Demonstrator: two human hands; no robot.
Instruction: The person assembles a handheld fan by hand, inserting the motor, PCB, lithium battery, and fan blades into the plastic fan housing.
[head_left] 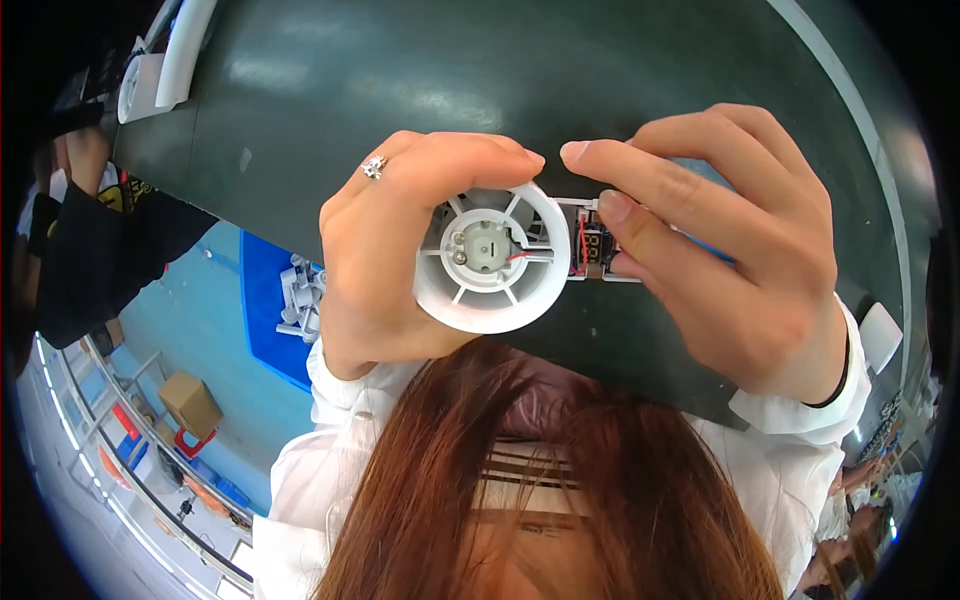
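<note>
The fingers of my left hand (pixel 375 240) are curved round the white plastic fan ring with thin spokes (pixel 490 318), one fingertip reaching over its far edge; those behind it I can't see. I judge this cupped hold is there to steady the ring from its left side, leaving its right side free for my other hand. The ring's open face is turned up to me, so the pale round motor (pixel 488 248) at its hub and its screws lie in plain sight.

My right hand (pixel 740 220) pinches the right end of the small dark circuit board with a display (pixel 592 245), two fingertips pressed close there, while another finger arches past on the far side, its tip apart from the board. Such a fine grip suits so small a part, I think. The board sits within the white plastic open frame (pixel 622 279), just right of the ring, with a thin red wire (pixel 583 240) running along it.

All this is held above the dark green tabletop (pixel 400 60). To the near left, past its edge, the blue plastic bin (pixel 262 345) keeps loose white plastic parts (pixel 298 295) together. Farther left is a co-worker's black sleeve (pixel 75 260).
</note>
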